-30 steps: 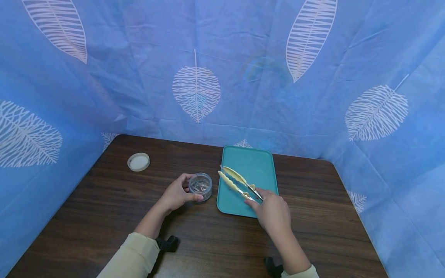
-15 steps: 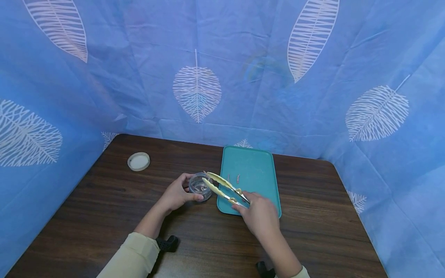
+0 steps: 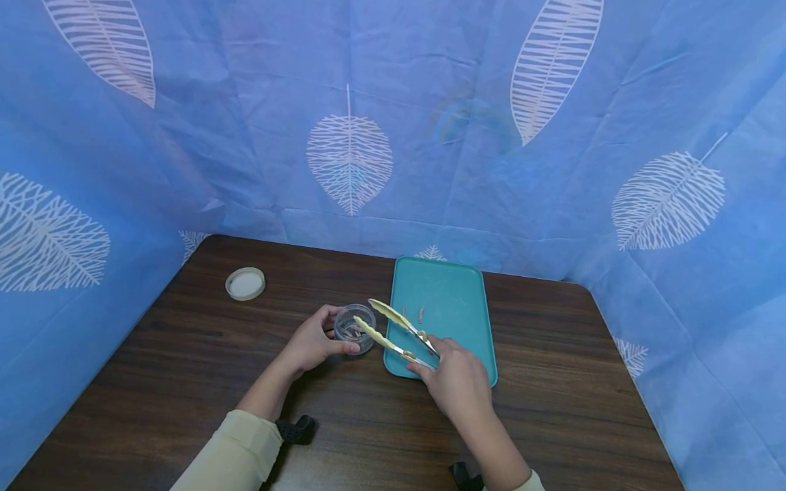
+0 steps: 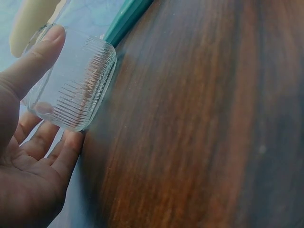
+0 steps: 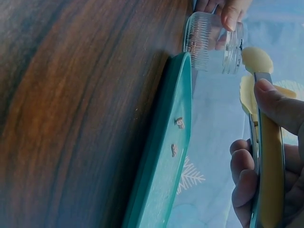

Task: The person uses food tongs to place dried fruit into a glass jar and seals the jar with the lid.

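Clear jar (image 3: 351, 332), between hands (image 3: 312, 344) (image 3: 459, 382), gripped by the left

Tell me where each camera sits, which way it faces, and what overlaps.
Head: worn on the head, facing forward and down at the jar, tongs, tray and lid; shows left hand, right hand and both forearms.
Left wrist: worn on that wrist, facing the jar; shows only the left hand, with the table filling picture right.
Right wrist: worn on that wrist, facing past the tongs towards the jar; shows the right hand and, at top, part of the left hand.
Shared: both wrist views show the jar, tray and left hand.
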Motion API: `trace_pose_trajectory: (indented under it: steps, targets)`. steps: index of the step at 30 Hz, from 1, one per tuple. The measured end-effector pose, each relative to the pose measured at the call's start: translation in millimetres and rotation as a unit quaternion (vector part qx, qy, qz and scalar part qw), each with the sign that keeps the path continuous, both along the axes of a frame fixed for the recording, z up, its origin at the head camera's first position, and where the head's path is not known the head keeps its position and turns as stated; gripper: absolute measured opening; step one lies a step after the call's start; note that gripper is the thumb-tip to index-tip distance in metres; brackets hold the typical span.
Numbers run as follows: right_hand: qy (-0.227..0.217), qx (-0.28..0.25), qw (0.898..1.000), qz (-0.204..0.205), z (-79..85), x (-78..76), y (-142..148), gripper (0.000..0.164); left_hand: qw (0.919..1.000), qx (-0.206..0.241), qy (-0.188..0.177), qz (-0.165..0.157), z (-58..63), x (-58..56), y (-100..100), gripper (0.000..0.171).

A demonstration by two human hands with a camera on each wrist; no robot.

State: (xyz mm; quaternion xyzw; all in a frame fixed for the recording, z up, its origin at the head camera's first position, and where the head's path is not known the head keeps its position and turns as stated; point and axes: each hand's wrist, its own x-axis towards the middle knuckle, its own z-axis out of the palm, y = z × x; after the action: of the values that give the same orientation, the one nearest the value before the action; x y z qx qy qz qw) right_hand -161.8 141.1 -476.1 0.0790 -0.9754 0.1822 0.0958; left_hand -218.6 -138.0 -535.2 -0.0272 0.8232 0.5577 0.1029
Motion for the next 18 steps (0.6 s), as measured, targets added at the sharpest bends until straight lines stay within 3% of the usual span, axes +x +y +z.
trace_pose_trajectory:
  steps: [18]
  targets:
    - [-0.054,-0.02,0.997,-0.049,0.8,-5.6,21.6,0.087,0.9999,-0.009,0.003,0.005,0.3,1.3,1.3,0.085]
